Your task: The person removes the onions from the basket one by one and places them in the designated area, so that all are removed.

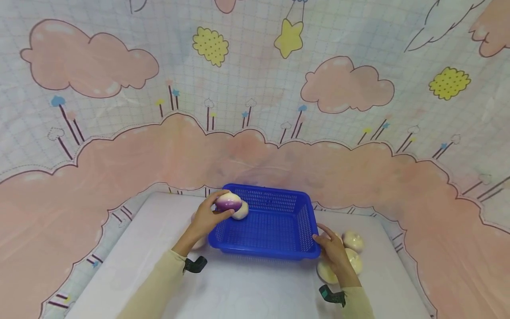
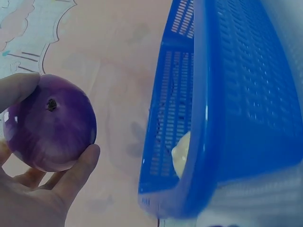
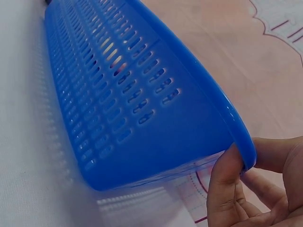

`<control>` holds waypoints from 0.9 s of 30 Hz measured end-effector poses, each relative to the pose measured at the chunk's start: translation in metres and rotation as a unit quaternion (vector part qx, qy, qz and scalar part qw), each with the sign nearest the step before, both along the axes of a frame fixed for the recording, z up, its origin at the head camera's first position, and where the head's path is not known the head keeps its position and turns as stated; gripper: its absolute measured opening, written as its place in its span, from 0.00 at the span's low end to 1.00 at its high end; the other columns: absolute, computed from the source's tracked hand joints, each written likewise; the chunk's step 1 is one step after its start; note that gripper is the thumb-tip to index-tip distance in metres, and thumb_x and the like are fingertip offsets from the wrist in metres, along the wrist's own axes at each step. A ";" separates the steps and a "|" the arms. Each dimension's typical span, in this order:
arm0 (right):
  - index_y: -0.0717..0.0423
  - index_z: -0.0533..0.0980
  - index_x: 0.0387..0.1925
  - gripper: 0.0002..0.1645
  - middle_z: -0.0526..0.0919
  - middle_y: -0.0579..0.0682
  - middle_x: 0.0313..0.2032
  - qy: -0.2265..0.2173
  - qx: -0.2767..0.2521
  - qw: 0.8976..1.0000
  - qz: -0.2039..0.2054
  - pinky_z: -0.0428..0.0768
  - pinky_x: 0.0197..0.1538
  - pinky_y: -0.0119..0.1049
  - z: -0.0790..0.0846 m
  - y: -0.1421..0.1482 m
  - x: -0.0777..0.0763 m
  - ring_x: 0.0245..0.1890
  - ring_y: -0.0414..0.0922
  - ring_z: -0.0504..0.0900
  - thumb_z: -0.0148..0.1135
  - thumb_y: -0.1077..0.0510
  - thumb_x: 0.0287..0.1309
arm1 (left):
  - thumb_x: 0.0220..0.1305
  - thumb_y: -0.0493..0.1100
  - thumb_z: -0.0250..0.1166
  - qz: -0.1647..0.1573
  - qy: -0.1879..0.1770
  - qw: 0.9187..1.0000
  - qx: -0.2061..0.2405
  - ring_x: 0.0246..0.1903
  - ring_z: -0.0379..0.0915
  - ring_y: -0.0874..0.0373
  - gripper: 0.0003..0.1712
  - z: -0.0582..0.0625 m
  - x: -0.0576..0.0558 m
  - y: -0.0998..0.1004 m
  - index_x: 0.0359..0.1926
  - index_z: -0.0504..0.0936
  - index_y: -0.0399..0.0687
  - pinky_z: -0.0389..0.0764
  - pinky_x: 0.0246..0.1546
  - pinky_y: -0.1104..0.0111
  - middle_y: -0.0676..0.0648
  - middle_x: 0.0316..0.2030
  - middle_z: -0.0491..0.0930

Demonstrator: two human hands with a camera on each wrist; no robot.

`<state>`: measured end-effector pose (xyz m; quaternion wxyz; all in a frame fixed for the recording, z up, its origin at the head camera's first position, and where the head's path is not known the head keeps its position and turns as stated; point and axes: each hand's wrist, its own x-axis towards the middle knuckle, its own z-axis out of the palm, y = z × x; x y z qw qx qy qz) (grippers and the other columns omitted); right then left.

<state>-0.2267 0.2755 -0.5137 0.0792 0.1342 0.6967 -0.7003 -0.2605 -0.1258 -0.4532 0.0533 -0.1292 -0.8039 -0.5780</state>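
My left hand (image 1: 205,217) grips a purple-and-white turnip (image 1: 229,202) over the left side of the blue plastic basket (image 1: 264,255). In the left wrist view, the purple end of that turnip (image 2: 59,125) faces the camera, with fingers and thumb round it. Inside the basket, near its left wall, sits a pale turnip (image 1: 241,210), partly hidden behind the held one. On the basket's right side, my right hand (image 1: 334,250) pinches the rim; the right wrist view shows the thumb and fingers on either side of the rim (image 3: 246,146).
Several pale turnips (image 1: 353,241) lie on the white table (image 1: 255,292) beside and beneath my right hand. Another pale round thing (image 1: 198,243) is partly covered by my left wrist. A cloud-patterned cloth (image 1: 255,155) rises behind the table.
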 end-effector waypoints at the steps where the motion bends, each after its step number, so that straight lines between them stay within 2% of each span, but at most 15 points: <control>1: 0.49 0.60 0.73 0.35 0.80 0.41 0.31 0.000 0.000 1.000 0.001 0.79 0.31 0.28 0.000 0.000 0.000 0.28 0.36 0.79 0.57 0.61 0.67 | 0.58 0.45 0.73 0.002 0.003 1.000 0.001 0.62 0.71 0.42 0.35 0.000 0.001 -0.003 0.66 0.70 0.52 0.77 0.59 0.51 0.40 0.65 0.70; 7: 0.49 0.60 0.72 0.34 0.80 0.41 0.30 0.003 0.001 1.000 0.002 0.78 0.30 0.28 -0.002 -0.001 -0.001 0.27 0.36 0.78 0.57 0.61 0.67 | 0.58 0.44 0.72 0.025 0.032 0.999 -0.006 0.60 0.72 0.42 0.35 -0.001 0.005 -0.022 0.66 0.70 0.50 0.79 0.56 0.50 0.40 0.63 0.70; 16: 0.49 0.61 0.72 0.34 0.80 0.42 0.32 0.002 0.003 1.000 -0.003 0.79 0.32 0.29 -0.002 -0.001 -0.002 0.29 0.36 0.79 0.57 0.61 0.67 | 0.59 0.40 0.71 0.105 0.027 0.994 -0.026 0.60 0.70 0.41 0.37 -0.015 0.012 -0.061 0.68 0.67 0.44 0.77 0.57 0.46 0.37 0.64 0.68; 19: 0.49 0.61 0.72 0.35 0.80 0.42 0.32 0.003 -0.002 1.000 -0.004 0.79 0.32 0.29 -0.002 -0.001 -0.002 0.29 0.36 0.80 0.57 0.62 0.67 | 0.59 0.40 0.71 0.127 0.029 0.991 -0.034 0.59 0.70 0.43 0.36 -0.021 0.015 -0.074 0.67 0.68 0.44 0.80 0.54 0.58 0.38 0.63 0.68; 23: 0.50 0.61 0.72 0.35 0.80 0.41 0.31 0.005 -0.006 1.000 -0.001 0.79 0.32 0.28 -0.002 -0.001 -0.002 0.29 0.36 0.79 0.57 0.62 0.67 | 0.59 0.41 0.71 0.150 0.029 0.987 -0.054 0.57 0.69 0.47 0.36 -0.029 0.020 -0.086 0.67 0.68 0.44 0.74 0.47 0.77 0.38 0.63 0.68; 27: 0.50 0.61 0.72 0.34 0.80 0.41 0.30 0.005 -0.009 1.000 0.002 0.78 0.30 0.28 -0.002 -0.001 -0.001 0.27 0.36 0.79 0.57 0.62 0.67 | 0.58 0.39 0.71 0.164 0.022 0.984 -0.059 0.57 0.68 0.49 0.36 -0.036 0.025 -0.092 0.67 0.68 0.43 0.70 0.44 0.85 0.38 0.63 0.68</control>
